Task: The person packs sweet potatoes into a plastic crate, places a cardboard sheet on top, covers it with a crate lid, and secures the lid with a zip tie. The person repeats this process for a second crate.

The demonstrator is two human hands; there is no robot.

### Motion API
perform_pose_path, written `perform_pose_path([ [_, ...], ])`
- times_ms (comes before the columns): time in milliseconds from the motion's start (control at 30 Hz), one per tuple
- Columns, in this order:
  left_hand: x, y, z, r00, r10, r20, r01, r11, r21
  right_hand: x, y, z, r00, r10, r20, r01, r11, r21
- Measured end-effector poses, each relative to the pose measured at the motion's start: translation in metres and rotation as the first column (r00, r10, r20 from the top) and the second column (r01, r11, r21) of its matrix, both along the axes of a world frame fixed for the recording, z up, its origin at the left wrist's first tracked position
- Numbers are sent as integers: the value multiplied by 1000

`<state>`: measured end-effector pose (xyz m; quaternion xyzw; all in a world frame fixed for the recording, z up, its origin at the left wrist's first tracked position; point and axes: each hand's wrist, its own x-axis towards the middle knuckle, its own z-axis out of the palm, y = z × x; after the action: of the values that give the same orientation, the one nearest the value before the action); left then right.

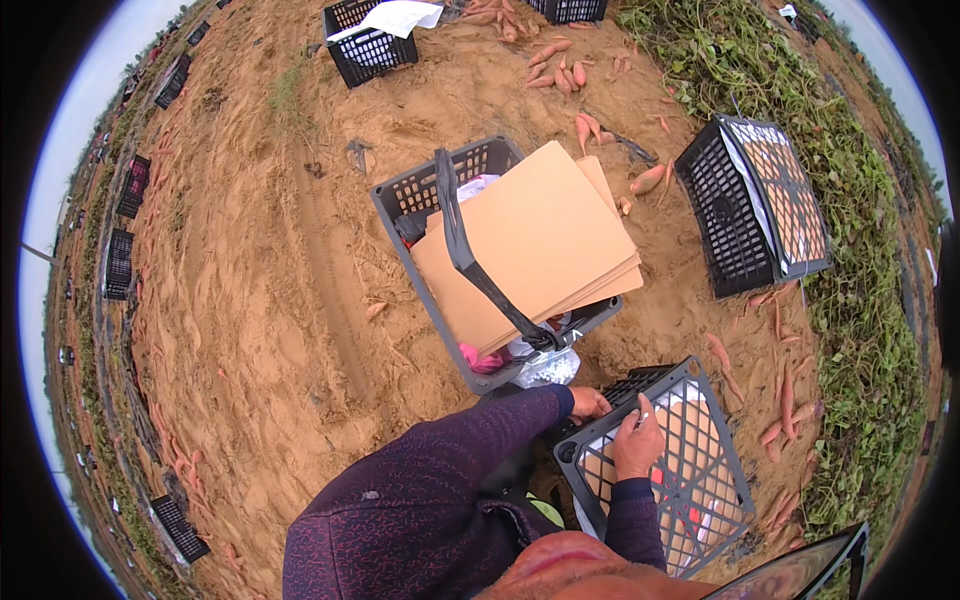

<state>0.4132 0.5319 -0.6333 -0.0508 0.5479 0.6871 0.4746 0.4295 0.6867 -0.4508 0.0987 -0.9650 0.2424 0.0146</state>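
A black plastic crate (709,480) stands before me with a lattice lid on it; tan cardboard and white lining show through the lid. My right hand (639,442) is over the lid's rim, thumb and forefinger pinched on what looks like a small white strip (643,417). My left hand (590,403) is at the crate's near-upright side, just below that rim, fingers bent; whether it grips anything is hidden. Just beyond, an open black crate (431,279) holds a stack of cardboard sheets (532,240), under a black strap handle (480,277), with a clear plastic bag (551,369) at its corner.
Another lidded crate (731,214) stands at the right beside green vines (862,360). Loose sweet potatoes (787,405) lie along the vines and farther off on sandy soil (300,300). A crate with white lining (371,52) is at the top; several crates line the left.
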Motion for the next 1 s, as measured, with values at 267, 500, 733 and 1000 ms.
perform_pose_path([
  [267, 7, 4, 5, 975, 209, -81, -212, 977, -25, -3, -8, 2, 992, -121, 42, 120, 992, 29],
  [500, 13, 4, 8, 964, 209, -163, -217, 976, -35, -7, -6, 1, 991, -126, 46, 127, 992, -15],
  [733, 1, -1, 7, 976, 10, -219, -17, 999, -29, -8, -2, -4, 987, -138, 82, 140, 990, -28],
  [1000, 8, 1, 10, 916, 48, -398, -77, 995, -58, -7, -5, 4, 988, -123, 97, 127, 991, -30],
])
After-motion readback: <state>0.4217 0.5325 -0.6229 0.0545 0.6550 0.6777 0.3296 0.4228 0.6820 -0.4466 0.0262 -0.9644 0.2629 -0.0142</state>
